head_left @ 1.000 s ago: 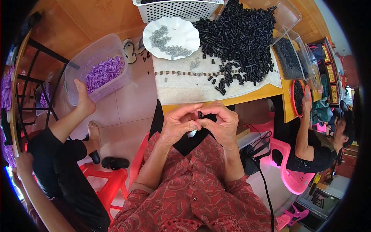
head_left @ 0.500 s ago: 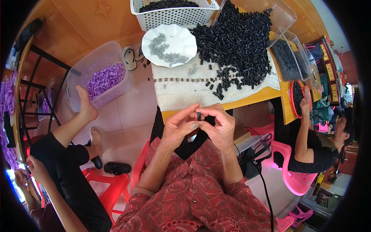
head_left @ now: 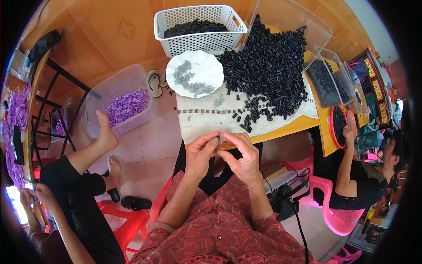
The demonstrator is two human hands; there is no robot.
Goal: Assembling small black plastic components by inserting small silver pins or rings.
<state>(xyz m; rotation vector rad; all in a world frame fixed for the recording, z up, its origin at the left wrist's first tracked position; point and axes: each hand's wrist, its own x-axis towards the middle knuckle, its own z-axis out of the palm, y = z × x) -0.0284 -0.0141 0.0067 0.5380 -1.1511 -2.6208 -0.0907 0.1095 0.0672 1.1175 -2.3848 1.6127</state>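
My two hands meet in front of my body, just off the table's near edge. A small black plastic piece [head_left: 218,138] shows at the fingertips of my left hand [head_left: 200,155], which is closed in a pinch on it. The thumb and forefinger of my right hand [head_left: 242,157] curl together against the same spot; whatever lies between them is too small to make out. Beyond them, a heap of black plastic pieces [head_left: 274,66] covers much of the white cloth [head_left: 198,125]. To its left, a white scalloped plate [head_left: 211,66] bears small clear pieces [head_left: 198,88].
Behind the plate stands a white perforated basket [head_left: 193,45] of black pieces. A clear tub [head_left: 94,103] with purple pieces sits on the floor at left. At right, a co-worker's hand [head_left: 348,134] touches a red tray [head_left: 334,138]. Another person sits at left beside a red stool [head_left: 132,218].
My hands have tilted the black piece, so less of it shows between the fingertips. My right hand's fingers have shifted and its thumb has lowered. The whole view has tipped slightly upward.
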